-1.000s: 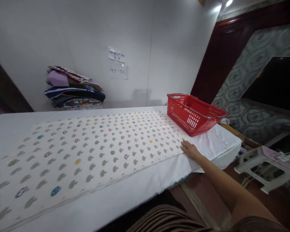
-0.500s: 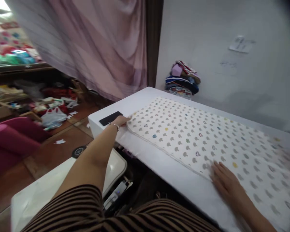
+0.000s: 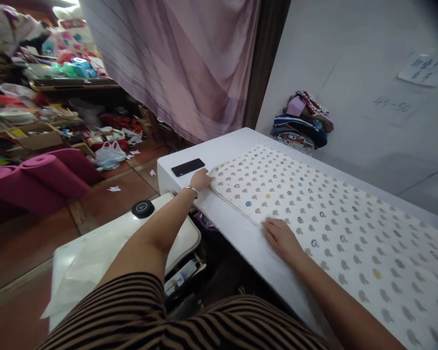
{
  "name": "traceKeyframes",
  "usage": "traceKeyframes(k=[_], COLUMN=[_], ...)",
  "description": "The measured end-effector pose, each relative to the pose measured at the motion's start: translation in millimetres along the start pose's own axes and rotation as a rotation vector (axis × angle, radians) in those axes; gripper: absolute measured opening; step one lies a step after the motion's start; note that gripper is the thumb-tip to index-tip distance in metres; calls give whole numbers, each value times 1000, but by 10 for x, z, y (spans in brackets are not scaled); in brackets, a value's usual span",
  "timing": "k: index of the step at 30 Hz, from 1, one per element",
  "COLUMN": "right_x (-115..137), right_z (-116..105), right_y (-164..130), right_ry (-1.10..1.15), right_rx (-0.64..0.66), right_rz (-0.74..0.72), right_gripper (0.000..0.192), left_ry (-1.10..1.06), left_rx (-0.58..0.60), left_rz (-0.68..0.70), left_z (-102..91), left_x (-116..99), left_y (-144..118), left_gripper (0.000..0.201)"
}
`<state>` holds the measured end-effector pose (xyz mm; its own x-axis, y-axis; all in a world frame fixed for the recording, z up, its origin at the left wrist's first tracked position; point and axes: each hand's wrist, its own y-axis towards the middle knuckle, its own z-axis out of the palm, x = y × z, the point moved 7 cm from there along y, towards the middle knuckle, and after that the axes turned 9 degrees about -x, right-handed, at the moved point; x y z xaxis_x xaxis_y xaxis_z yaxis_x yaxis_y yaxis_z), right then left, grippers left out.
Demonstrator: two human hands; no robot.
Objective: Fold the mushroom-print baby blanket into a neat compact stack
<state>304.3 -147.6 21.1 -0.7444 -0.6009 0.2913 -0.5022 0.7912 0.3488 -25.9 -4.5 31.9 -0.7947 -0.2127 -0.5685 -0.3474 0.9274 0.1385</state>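
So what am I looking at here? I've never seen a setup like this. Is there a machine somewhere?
No machine is doing the handling: these are a person's two bare hands. The camera is worn on that person's head and looks forward and down, so you see roughly what they see. A white mushroom-print cloth lies spread on a white-covered table. The left hand is at the cloth's near left corner, and the right hand is at its near edge; whether either grips it is hard to tell. A black smartphone lies on the table beside the left hand.
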Motion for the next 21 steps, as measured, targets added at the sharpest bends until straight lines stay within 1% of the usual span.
traceKeyframes(k=[1, 2, 3, 4, 5, 7, 9, 12, 16, 19, 21], right_x=[23, 40, 51, 59, 66, 79, 96, 111, 99, 103, 126], right_z=[23, 43, 61, 77, 88, 101, 112, 141, 184, 191, 177], right_y=[63, 114, 153, 183, 204, 229, 239, 245, 257, 263, 268], right_ry=[-11, -25, -42, -59, -77, -117, -160, -236, -319, -314, -285], right_rx=[2, 8, 19, 35, 50, 72, 91, 123, 169, 178, 163], right_rz=[12, 25, 38, 50, 58, 66, 55, 31, 22, 26, 19], right_gripper=[33, 31, 31, 30, 30, 29, 28, 28, 27, 26, 26], left_ry=[43, 83, 115, 138, 144, 108, 62, 43, 65, 101, 140], left_rx=[-77, -152, -202, -213, -180, -35, 87, 163, 219, 246, 238], left_rz=[53, 134, 242, 380, 522, 745, 872, 915, 951, 993, 1009], left_z=[-52, -99, -121, -105, -55, 96, 215, 292, 289, 274, 276], left_x=[-50, -129, -230, -352, -467, -629, -701, -701, -684, -687, -690], left_y=[-55, -131, -226, -339, -463, -698, -857, -905, -878, -895, -913], left_gripper=[42, 41, 37, 32, 27, 20, 18, 19, 20, 20, 21])
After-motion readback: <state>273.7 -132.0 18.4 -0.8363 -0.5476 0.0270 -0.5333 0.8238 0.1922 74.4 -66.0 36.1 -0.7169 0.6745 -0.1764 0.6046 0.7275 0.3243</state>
